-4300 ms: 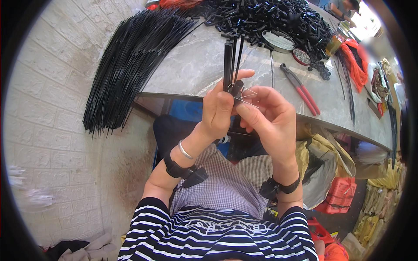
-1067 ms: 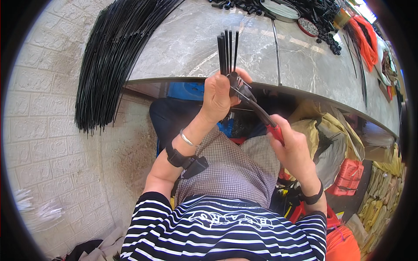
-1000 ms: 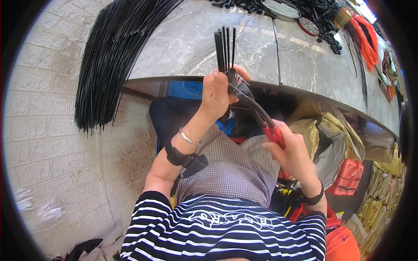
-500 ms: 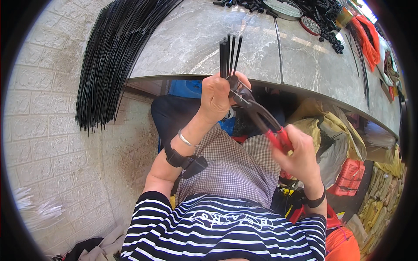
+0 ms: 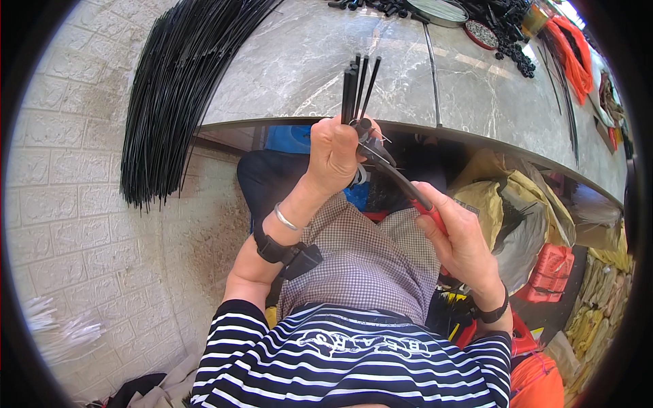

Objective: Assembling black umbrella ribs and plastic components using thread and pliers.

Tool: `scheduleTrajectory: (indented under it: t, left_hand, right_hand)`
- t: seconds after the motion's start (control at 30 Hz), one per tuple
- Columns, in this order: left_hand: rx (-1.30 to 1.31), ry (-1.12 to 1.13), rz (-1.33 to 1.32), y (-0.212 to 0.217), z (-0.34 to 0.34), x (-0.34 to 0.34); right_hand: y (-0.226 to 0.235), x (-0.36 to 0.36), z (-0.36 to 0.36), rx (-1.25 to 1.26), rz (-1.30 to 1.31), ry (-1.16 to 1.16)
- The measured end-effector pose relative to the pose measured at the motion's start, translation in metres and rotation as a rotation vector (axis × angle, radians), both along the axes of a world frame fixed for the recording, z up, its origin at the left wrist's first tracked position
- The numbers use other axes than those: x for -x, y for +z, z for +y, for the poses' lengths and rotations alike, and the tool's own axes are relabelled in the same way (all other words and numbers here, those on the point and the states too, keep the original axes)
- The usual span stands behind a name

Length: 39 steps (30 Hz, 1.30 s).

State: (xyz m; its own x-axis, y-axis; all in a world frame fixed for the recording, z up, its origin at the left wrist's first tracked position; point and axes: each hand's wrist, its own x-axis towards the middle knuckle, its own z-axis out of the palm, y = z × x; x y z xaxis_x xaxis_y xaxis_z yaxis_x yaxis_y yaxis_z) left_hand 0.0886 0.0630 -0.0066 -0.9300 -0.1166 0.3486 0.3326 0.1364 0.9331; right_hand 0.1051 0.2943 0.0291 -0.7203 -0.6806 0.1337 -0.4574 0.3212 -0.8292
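Observation:
My left hand (image 5: 333, 155) is closed around several thin black rods (image 5: 351, 92), which stick up past the table's front edge. Beside its thumb a short black tube end (image 5: 364, 125) shows, with thin wire ends about it. In my right hand (image 5: 457, 236) are red-handled pliers (image 5: 407, 185), held by the grips. Their dark jaws lie against the wire and tube at my left hand. Exactly what the jaws bite on is too small to tell.
A grey marble-patterned table (image 5: 306, 64) spans the far side. A thick bundle of long black strands (image 5: 178, 88) hangs over its left end. Small black parts, a round tray (image 5: 439, 11) and a red dish (image 5: 481, 34) lie at the back. A red basket (image 5: 546, 272) stands right.
The plier handles have come together and turned, and my right hand has closed further around them. My left hand and the rods have hardly moved.

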Motion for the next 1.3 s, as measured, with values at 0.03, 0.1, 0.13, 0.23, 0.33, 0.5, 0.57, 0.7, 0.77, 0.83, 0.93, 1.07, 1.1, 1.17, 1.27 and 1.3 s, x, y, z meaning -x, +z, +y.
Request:
scheduleTrajectory:
  t: [0.03, 0.1, 0.13, 0.23, 0.33, 0.5, 0.57, 0.7, 0.77, 0.83, 0.93, 1.07, 1.1, 1.17, 1.27, 1.3]
  left_hand:
    - [0.001, 0.000, -0.001, -0.001, 0.000, 0.000]
    - [0.019, -0.003, 0.010, -0.003, 0.000, 0.000]
    - [0.019, -0.005, 0.009, -0.002, 0.000, 0.000]
    - [0.064, -0.024, 0.038, -0.001, 0.000, -0.001]
    - [0.064, -0.015, 0.024, 0.000, 0.005, -0.001]
    - [-0.182, -0.030, -0.114, 0.001, 0.010, 0.002]
    - [-0.160, -0.027, -0.106, 0.002, 0.008, 0.002]
    - [-0.140, -0.049, -0.094, 0.003, 0.007, 0.002]
    - [-0.091, -0.045, -0.090, 0.005, 0.007, 0.001]
    - [-0.042, -0.039, -0.084, 0.004, 0.005, 0.000]
    - [-0.021, -0.042, -0.036, 0.000, 0.002, 0.000]
    - [0.105, -0.048, -0.040, 0.004, -0.001, -0.002]
    - [0.143, -0.049, -0.019, 0.005, 0.000, -0.002]
    - [0.124, -0.042, -0.025, 0.005, 0.000, -0.003]
    - [0.092, -0.019, -0.021, -0.001, 0.002, 0.001]
    - [0.143, 0.016, 0.047, -0.003, 0.002, 0.002]
  right_hand:
    - [0.000, 0.000, 0.000, -0.020, 0.014, -0.008]
    - [0.000, 0.000, 0.000, -0.040, 0.027, -0.018]
    - [0.000, 0.000, 0.000, -0.063, 0.017, -0.027]
    - [-0.001, -0.001, 0.001, -0.126, -0.010, -0.043]
    - [-0.007, -0.003, 0.001, -0.137, -0.112, -0.018]
    - [0.017, 0.001, 0.002, -0.047, -0.697, 0.084]
    - [0.021, 0.001, 0.004, 0.163, -0.946, 0.122]
    - [0.024, 0.004, 0.011, 0.204, -0.945, 0.194]
    - [0.027, 0.004, 0.012, 0.241, -1.036, 0.169]
    - [0.025, 0.004, 0.013, 0.244, -1.034, 0.182]
    - [0.028, 0.004, 0.013, 0.244, -1.064, 0.190]
    - [0.031, 0.003, 0.012, 0.168, -1.094, 0.155]
    - [0.034, 0.003, 0.011, 0.171, -1.094, 0.152]
    - [0.039, 0.003, 0.005, 0.061, -1.025, 0.137]
    - [0.022, -0.010, -0.004, -0.028, -0.488, 0.081]
    - [0.024, -0.009, -0.003, -0.046, -0.539, 0.078]
